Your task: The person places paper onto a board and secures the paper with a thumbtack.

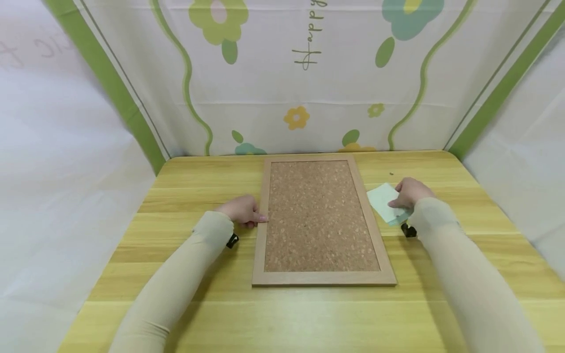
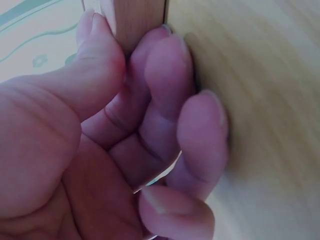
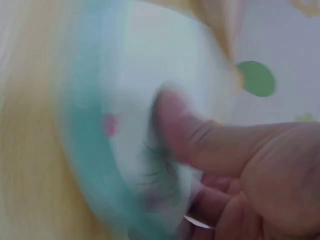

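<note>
A cork board (image 1: 321, 215) in a light wooden frame lies flat on the table. My left hand (image 1: 242, 211) grips its left edge; in the left wrist view the thumb presses the wooden frame (image 2: 137, 22) while the other fingers curl against its side and the tabletop. To the right of the board, my right hand (image 1: 411, 192) pinches a pale green sheet of paper (image 1: 383, 202). Close up in the right wrist view, the paper (image 3: 145, 55) is blurred; a teal border, a small pink mark and a dark printed drawing show under the thumb.
The yellow wood-grain table (image 1: 309, 318) carries the board. A small brown speck (image 1: 391, 173) lies beyond the right hand. Behind the table hangs a white cloth (image 1: 265, 83) with printed flowers, and white sheeting (image 1: 57, 171) stands at both sides.
</note>
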Motion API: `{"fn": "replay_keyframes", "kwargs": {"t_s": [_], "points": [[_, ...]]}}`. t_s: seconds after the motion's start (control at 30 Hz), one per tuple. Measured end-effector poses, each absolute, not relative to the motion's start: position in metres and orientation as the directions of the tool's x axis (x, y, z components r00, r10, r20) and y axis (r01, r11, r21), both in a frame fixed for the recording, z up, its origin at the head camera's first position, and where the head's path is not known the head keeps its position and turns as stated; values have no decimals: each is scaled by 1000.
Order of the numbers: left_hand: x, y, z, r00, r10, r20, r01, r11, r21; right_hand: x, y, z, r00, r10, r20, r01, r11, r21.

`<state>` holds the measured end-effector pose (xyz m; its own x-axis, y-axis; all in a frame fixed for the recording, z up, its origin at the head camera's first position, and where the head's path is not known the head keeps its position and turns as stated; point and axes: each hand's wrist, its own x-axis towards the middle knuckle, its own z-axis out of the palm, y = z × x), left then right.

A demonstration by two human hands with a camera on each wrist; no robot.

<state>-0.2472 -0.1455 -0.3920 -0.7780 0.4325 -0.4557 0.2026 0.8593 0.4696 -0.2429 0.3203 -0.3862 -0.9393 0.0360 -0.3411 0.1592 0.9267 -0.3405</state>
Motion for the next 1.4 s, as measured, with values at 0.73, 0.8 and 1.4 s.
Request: {"fn": "replay_keyframes", "kwargs": {"t_s": [0.73, 0.8, 1.4], "points": [[-236, -144, -394, -829, 418, -371, 218, 853, 474, -194, 292, -312, -983, 178, 44, 79, 626, -775], [-235, -143, -393, -837, 412, -359, 225, 858, 461, -193, 285, -311, -984, 166, 62, 53, 609, -791], [-228, -111, -341, -918, 396, -4, 276, 648, 710, -190, 219, -321, -960, 173, 221, -174, 248, -953]]}}
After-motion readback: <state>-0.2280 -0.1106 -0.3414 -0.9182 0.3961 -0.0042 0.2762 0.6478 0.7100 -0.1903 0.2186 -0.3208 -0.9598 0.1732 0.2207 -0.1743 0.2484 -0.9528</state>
